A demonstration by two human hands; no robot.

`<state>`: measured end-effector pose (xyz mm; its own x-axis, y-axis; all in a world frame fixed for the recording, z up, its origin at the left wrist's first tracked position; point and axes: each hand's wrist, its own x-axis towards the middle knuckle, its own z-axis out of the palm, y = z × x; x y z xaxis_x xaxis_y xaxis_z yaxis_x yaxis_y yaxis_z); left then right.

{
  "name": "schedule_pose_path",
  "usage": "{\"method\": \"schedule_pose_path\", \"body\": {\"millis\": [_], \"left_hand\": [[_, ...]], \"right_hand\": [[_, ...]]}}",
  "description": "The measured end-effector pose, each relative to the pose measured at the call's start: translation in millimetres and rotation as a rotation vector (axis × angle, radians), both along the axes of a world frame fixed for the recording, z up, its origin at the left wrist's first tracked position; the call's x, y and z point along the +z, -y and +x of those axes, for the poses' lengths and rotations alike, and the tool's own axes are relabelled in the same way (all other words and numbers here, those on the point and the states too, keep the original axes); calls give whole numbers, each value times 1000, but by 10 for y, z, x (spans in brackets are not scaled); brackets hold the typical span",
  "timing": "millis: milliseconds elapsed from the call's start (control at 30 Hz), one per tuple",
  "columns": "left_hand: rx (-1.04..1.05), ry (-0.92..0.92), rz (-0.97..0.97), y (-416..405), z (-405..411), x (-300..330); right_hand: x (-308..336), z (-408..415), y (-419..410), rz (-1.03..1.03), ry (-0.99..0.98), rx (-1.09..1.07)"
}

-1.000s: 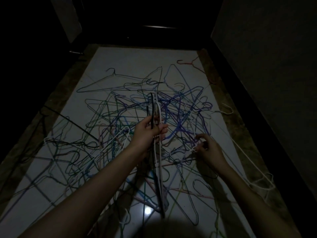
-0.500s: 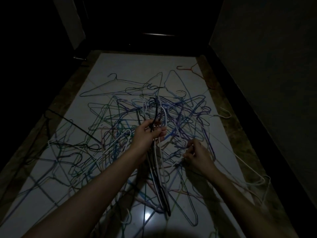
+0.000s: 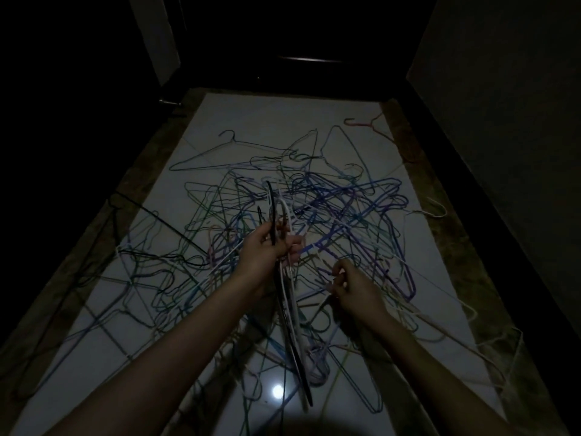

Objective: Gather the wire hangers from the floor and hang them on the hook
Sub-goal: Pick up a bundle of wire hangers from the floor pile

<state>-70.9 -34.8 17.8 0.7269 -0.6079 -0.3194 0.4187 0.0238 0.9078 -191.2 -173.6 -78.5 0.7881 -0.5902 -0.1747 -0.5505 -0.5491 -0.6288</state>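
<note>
Nearest the camera, a small round glare spot [image 3: 278, 391] shines on the pale glossy floor [image 3: 257, 121], between the person's two bare forearms. The lower ends of a held bundle of hangers [image 3: 292, 325] hang down close to that spot; at least one black wire and a few white ones can be made out, but the exact count cannot be told in the dim light.

A little farther on, the right hand [image 3: 353, 286] reaches down into the tangle with its fingers curled, pinching a pale wire just in front of it. The left hand [image 3: 267, 250] is raised above the floor, fingers and thumb wrapped round the bundle near its necks, so the hooks stick up above the fist.

Beyond both hands, the pile of wire hangers [image 3: 345, 209] sprawls across the floor: blue, purple, green, white and dark ones, overlapping too thickly to count. One reddish hanger [image 3: 361, 122] lies apart near the far right edge. Past that, the room is dark.
</note>
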Motion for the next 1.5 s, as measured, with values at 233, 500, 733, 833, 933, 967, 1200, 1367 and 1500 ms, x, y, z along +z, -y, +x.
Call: {"method": "schedule_pose_path", "body": {"millis": [233, 500, 733, 833, 933, 967, 1200, 1367, 1500], "left_hand": [[24, -11, 27, -126, 42, 22], [17, 9, -7, -176, 46, 30], [-22, 1, -15, -142, -3, 43], [-19, 18, -7, -127, -8, 42], [-7, 9, 2, -110, -18, 37], [-6, 8, 3, -110, -20, 30], [-6, 25, 16, -78, 1, 4], [-18, 24, 4, -59, -16, -18], [-37, -4, -20, -19, -45, 3]], "right_hand": [[-39, 141, -55, -127, 4, -162], [-22, 147, -85, -259, -19, -175], [25, 115, -66, -274, 11, -272], [-10, 58, -13, -208, 64, -368], [-38, 11, 30, -143, -12, -431], [-32, 12, 37, -120, -17, -449], [-13, 67, 24, -148, 5, -473], [-74, -10, 42, -230, 65, -420], [-86, -73, 75, -178, 105, -372]]}}
